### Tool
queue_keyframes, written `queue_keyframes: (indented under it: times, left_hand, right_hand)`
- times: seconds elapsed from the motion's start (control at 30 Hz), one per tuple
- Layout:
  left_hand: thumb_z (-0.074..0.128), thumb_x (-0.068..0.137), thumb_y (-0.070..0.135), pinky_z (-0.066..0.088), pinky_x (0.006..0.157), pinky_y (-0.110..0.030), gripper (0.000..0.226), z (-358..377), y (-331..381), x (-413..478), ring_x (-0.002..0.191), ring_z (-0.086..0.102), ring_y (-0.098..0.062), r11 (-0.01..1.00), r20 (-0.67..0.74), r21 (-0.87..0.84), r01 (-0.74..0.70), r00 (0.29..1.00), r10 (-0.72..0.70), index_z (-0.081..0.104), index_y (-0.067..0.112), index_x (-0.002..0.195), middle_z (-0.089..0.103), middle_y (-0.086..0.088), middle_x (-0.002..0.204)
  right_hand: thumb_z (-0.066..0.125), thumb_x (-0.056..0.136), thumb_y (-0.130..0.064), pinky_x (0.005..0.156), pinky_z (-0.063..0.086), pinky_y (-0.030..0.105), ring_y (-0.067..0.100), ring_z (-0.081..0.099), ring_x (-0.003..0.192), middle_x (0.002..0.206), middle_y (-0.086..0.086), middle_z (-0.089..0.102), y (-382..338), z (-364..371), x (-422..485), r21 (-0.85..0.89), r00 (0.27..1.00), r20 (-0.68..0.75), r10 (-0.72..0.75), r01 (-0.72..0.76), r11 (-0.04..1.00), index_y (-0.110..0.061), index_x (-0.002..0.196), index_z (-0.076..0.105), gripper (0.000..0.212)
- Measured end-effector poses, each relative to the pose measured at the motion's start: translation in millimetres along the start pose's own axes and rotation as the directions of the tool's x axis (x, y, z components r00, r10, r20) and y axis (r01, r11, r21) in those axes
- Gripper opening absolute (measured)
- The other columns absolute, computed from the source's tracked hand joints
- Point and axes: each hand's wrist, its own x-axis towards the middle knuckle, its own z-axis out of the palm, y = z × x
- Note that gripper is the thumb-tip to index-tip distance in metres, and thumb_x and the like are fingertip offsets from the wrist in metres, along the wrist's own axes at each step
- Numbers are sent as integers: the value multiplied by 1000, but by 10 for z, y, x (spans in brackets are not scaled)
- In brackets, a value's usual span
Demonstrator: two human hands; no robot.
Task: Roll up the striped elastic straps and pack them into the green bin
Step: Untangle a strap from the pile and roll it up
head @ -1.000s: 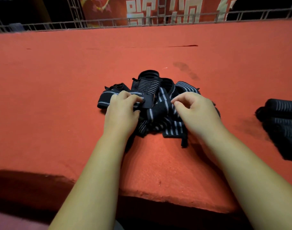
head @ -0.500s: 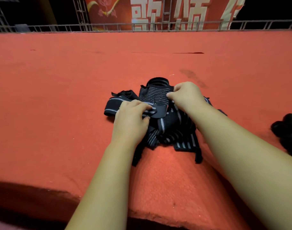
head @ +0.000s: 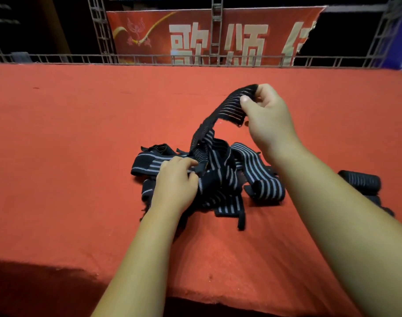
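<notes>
- On my feed, the right hand (head: 267,117) is raised above the red carpeted surface (head: 81,133). Its thumb and curled fingers pinch one end of a lifted strap (head: 220,115), which is black with thin pale stripes.
- The lifted strap arcs down and to the left from that pinch. Its short free end hangs just below the thumb, and its long run drops into the pile of straps (head: 218,177).
- The left hand (head: 176,181) lies low on the pile's near-left side, fingers curled and clamped on strap fabric right where the lifted strap meets the heap. I cannot tell from here which strap it actually grips.
- The pile of straps sits on the surface at roughly mid-view, a loose tangle of black bands with grey-white stripes. One loop lies out to the left, a broad striped band curls out to the right, and a narrow black tail trails toward me.
- Rolled straps (head: 360,183), dark and cylinder-shaped, lie on the surface to the right, apart from the pile and partly hidden behind the right forearm.
- Both forearms are bare and reach in from the bottom of my view.
- The near edge of the surface falls into shadow at lower left.
- Beyond the far edge runs a metal railing (head: 149,58), and behind it a red banner (head: 195,35) with large pale characters hangs on trusswork.
</notes>
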Motion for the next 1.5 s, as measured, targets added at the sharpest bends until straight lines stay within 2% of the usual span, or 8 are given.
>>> queue_keyframes:
  times: [0.2,0.43,0.6,0.73,0.87,1.03,1.23,1.5]
  left_hand:
    - [74,97,36,49,110,-46,42,-152,423,39,129,58,-27,995,-71,-88,43,996,-50,67,21,136,66,-2,130]
    - [80,94,45,51,108,-51,81,-214,972,222,129,57,-33,989,-78,-88,123,988,-130,40,18,160,54,-8,138]
    - [72,100,42,53,91,-43,45,-152,1184,299,114,64,-33,998,-10,-31,58,998,-59,63,34,143,56,-2,112]
    - [73,98,43,50,86,-38,38,-154,1296,367,113,65,-32,994,-30,-72,88,995,-90,69,33,134,58,-6,118]
    - [87,85,42,52,98,-37,68,-112,1521,401,111,63,-24,997,175,-73,-32,984,44,59,41,147,55,-4,122]
    - [74,101,25,47,65,-16,31,206,1859,156,71,62,-5,963,480,-229,-139,845,236,72,28,132,72,3,101]
    - [59,111,17,48,59,-20,19,534,2033,-155,68,62,-2,907,590,-422,22,766,255,77,22,114,81,5,102]
    - [66,95,-3,50,66,-16,39,610,2111,-245,75,66,5,858,587,-508,73,759,283,71,19,127,78,-2,116]
  right_hand:
    - [56,109,-11,62,49,13,-5,64,71,94,-7,71,-559,-452,-155,98,999,2,-42,41,994,-17,109,66,12]
    - [55,110,-13,65,50,19,6,65,81,95,-5,72,-1104,-977,-305,158,994,-34,-103,107,982,-17,110,67,12]
    - [56,108,-20,81,52,33,10,70,93,104,-5,78,-1307,-1343,-364,199,993,-76,-88,102,975,-22,110,71,15]
    - [51,110,-19,74,49,33,7,70,84,96,-10,77,-1374,-1648,-407,266,991,-125,-41,73,961,-22,113,70,20]
    - [50,110,-17,74,48,34,9,71,82,91,-8,76,-1393,-1927,-433,342,990,-136,26,23,939,-22,107,70,21]
    - [54,106,-14,73,51,37,16,71,84,91,-1,75,-1242,-2155,-462,278,989,-100,106,-75,958,-17,103,72,19]
    - [56,105,-13,75,54,37,20,73,90,94,3,76,-1011,-2344,-528,142,984,-49,172,-164,976,-15,101,72,17]
    - [52,108,-15,81,55,41,22,76,93,104,7,79,-984,-2364,-535,135,981,-53,184,-176,975,-11,116,72,21]
